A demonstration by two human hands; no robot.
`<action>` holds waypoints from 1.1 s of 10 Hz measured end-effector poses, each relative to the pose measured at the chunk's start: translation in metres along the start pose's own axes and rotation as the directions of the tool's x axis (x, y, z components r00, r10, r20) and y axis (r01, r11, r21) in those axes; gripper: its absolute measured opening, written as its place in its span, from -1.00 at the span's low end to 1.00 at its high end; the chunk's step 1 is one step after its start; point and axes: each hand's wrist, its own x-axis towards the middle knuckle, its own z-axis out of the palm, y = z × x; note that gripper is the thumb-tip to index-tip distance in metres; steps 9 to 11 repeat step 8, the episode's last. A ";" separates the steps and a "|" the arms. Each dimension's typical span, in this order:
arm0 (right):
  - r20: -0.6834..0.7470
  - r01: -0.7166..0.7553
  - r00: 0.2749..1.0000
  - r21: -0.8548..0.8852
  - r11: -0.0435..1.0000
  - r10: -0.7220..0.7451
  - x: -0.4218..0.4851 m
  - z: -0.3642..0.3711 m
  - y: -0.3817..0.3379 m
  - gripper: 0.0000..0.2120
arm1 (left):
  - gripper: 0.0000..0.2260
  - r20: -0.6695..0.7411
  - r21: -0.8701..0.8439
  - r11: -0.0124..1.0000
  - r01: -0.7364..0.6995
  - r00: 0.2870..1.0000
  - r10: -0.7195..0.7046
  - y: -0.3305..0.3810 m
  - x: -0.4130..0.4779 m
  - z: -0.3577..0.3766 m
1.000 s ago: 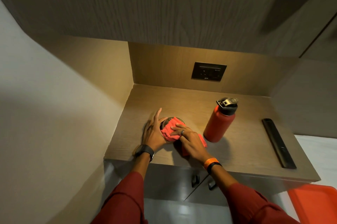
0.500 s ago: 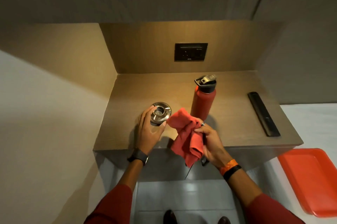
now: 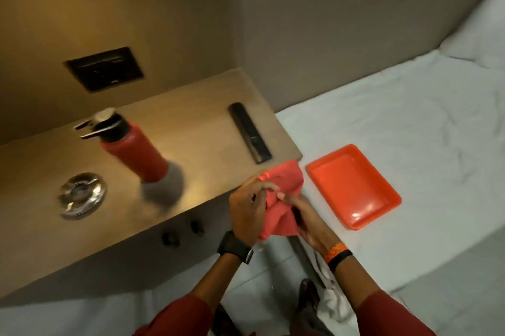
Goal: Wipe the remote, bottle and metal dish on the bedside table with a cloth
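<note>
Both hands hold a bunched red cloth [image 3: 284,185] just off the front right corner of the wooden bedside table [image 3: 207,133]. My left hand [image 3: 250,210] grips its left side and my right hand [image 3: 306,218] grips it from the right and below. A black remote [image 3: 250,133] lies near the table's right edge, just beyond the cloth. A red bottle [image 3: 131,151] with a black and silver cap stands mid-table. The round metal dish [image 3: 82,195] sits at the front left, apart from both hands.
An orange tray [image 3: 354,185] lies on the white bed sheet [image 3: 410,117] right of the table. A black switch panel [image 3: 105,67] is set in the back wall. Two dark drawer knobs [image 3: 183,231] show below the tabletop. My feet stand on the pale floor.
My left hand has left the metal dish and joined the right hand on the cloth. Both hands and the cloth moved right, toward the remote's end of the table. The view swung right.
</note>
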 end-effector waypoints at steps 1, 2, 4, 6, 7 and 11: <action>-0.248 -0.046 0.968 -0.319 0.947 -0.036 0.005 -0.107 -0.028 -0.79 | -0.77 0.072 -0.007 0.973 0.231 0.971 -0.230 -0.003 0.013 0.100; -0.311 -0.105 0.950 -0.418 0.902 -0.034 0.013 -0.178 -0.048 -0.70 | -0.53 0.266 0.056 0.951 0.302 0.914 -0.306 -0.016 0.019 0.170; -0.321 -0.149 0.944 -0.625 0.766 -0.078 0.060 -0.298 -0.056 -0.57 | 0.04 0.555 0.236 0.915 0.326 0.728 -0.402 -0.083 0.033 0.299; -0.328 -0.172 0.936 -0.746 0.644 -0.130 0.133 -0.356 -0.020 -0.52 | 0.02 0.591 0.367 0.882 0.294 0.659 -0.465 -0.166 0.052 0.376; -0.300 -0.220 0.945 -0.877 0.427 -0.129 0.156 -0.371 0.010 -0.67 | -0.18 0.570 0.612 0.791 0.006 0.690 -0.446 -0.197 0.047 0.399; -0.363 -0.324 0.910 -0.924 0.205 -0.198 0.155 -0.372 0.020 -0.51 | -0.21 0.572 0.680 0.715 -0.159 0.725 -0.383 -0.200 0.043 0.400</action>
